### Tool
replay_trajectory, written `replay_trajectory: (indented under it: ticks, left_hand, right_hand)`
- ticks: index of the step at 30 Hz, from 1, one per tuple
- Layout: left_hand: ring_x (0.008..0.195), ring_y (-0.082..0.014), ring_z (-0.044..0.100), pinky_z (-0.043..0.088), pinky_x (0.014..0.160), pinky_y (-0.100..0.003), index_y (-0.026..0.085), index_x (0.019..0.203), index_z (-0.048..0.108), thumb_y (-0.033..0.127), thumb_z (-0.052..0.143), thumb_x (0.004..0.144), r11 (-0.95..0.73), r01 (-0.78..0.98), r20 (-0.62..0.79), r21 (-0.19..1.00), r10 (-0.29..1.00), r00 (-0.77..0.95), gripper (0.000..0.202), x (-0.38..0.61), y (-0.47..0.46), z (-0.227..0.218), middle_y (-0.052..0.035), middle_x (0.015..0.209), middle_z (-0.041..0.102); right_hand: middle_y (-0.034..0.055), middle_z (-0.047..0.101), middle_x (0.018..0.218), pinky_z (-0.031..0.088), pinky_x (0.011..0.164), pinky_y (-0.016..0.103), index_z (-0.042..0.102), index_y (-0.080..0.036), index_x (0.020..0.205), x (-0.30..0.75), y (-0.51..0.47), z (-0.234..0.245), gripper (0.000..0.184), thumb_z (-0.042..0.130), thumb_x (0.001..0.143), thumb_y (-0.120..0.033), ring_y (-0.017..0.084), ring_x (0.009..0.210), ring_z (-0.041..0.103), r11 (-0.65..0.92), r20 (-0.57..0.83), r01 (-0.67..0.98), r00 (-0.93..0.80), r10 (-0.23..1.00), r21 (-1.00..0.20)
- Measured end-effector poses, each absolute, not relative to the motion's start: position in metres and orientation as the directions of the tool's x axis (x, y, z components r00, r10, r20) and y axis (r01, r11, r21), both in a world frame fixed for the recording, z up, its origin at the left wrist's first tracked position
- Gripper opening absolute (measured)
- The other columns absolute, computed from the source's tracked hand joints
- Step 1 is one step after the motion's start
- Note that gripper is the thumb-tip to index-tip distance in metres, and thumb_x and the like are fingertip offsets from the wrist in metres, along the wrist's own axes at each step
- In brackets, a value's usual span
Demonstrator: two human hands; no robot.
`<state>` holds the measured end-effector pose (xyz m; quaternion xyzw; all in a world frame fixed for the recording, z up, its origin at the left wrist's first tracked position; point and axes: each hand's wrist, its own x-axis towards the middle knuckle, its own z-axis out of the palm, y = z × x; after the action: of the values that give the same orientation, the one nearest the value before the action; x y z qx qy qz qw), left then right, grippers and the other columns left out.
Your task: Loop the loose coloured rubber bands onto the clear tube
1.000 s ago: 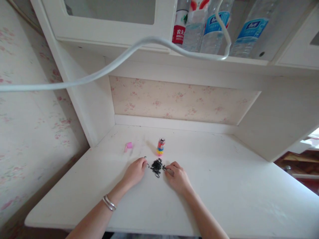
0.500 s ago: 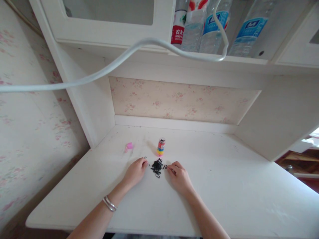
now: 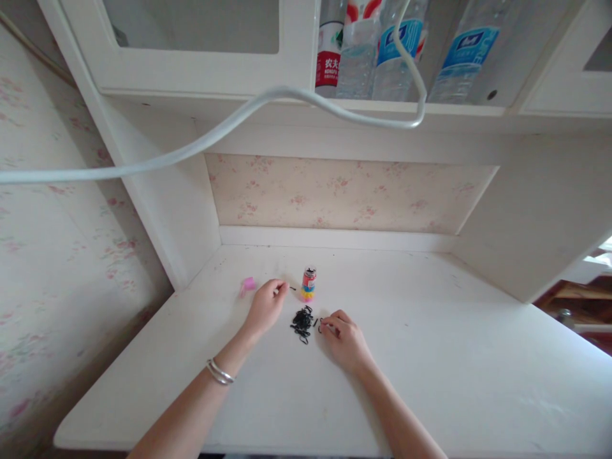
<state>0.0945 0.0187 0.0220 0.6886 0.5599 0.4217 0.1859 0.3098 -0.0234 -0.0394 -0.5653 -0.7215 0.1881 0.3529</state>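
A small heap of black rubber bands lies on the white desk. Just behind it stands a small clear bottle with a colourful wrap, upright and uncapped, with black bits showing at its mouth. My left hand is pinched on a black rubber band whose end sticks out towards the bottle, a little short of it. To the right of the heap, my right hand rests on the desk, thumb and fingertips closed on another black band. A pink cap lies beyond my left hand.
A white cable crosses the upper view in front of the cabinet. Several plastic bottles stand on the shelf above. The white desk has side panels and a low back ledge.
My left hand has moved forward and slightly right, from beside the heap to near the bottle, carrying a rubber band. My right hand has stayed beside the heap. The view has shifted a little.
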Motion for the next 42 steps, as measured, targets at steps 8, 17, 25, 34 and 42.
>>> replay_trajectory:
  ticks: [8,17,25,34,42]
  left_hand:
    - [0.087,-0.0159,0.059,0.044,0.080,-0.026,0.019,0.090,0.063,0.029,0.041,0.089,-0.444,0.703,0.552,0.555,0.829,0.089,0.025,0.132,0.056,0.060,-0.0051,0.094,0.064]
    - [0.088,-0.0150,0.058,0.043,0.085,-0.027,0.021,0.085,0.067,0.029,0.045,0.087,-0.434,0.749,0.484,0.501,0.858,0.173,0.024,0.138,0.068,0.049,-0.0037,0.093,0.064]
    - [0.088,-0.0150,0.059,0.044,0.085,-0.027,0.018,0.087,0.067,0.024,0.051,0.081,-0.438,0.621,0.467,0.650,0.875,0.129,0.018,0.133,0.076,0.047,-0.0036,0.093,0.066]
    - [0.080,-0.0157,0.059,0.045,0.074,-0.026,0.016,0.096,0.064,0.022,0.062,0.071,-0.198,0.485,0.159,0.852,0.980,0.122,0.026,0.132,0.091,0.061,-0.0066,0.093,0.065]
    - [0.080,-0.0168,0.058,0.044,0.071,-0.026,0.016,0.094,0.065,0.021,0.067,0.062,-0.187,0.540,0.138,0.820,0.982,0.131,0.033,0.132,0.106,0.066,-0.0058,0.091,0.064]
  right_hand:
    - [0.0026,0.061,0.092,0.043,0.065,0.023,0.069,-0.025,0.085,0.310,-0.025,-0.036,0.025,0.045,0.084,-0.031,0.012,0.071,0.058,0.296,0.294,0.705,-0.128,0.947,-0.645]
    - [0.0017,0.061,0.093,0.042,0.069,0.023,0.068,-0.026,0.085,0.312,-0.024,-0.037,0.023,0.046,0.083,-0.030,0.013,0.076,0.059,0.310,0.293,0.707,-0.151,0.944,-0.636]
    - [0.0010,0.061,0.090,0.039,0.076,0.025,0.065,-0.025,0.078,0.315,-0.023,-0.038,0.022,0.045,0.076,-0.017,0.013,0.075,0.057,0.224,0.289,0.767,-0.053,0.956,-0.601]
    - [0.0001,0.061,0.093,0.036,0.077,0.024,0.065,-0.025,0.081,0.317,-0.022,-0.037,0.022,0.045,0.077,-0.017,0.012,0.075,0.056,0.172,0.231,0.799,-0.043,0.972,-0.576]
    - [-0.0008,0.061,0.092,0.036,0.075,0.024,0.065,-0.026,0.081,0.317,-0.021,-0.039,0.021,0.045,0.079,-0.020,0.012,0.077,0.057,0.194,0.245,0.790,-0.057,0.968,-0.581]
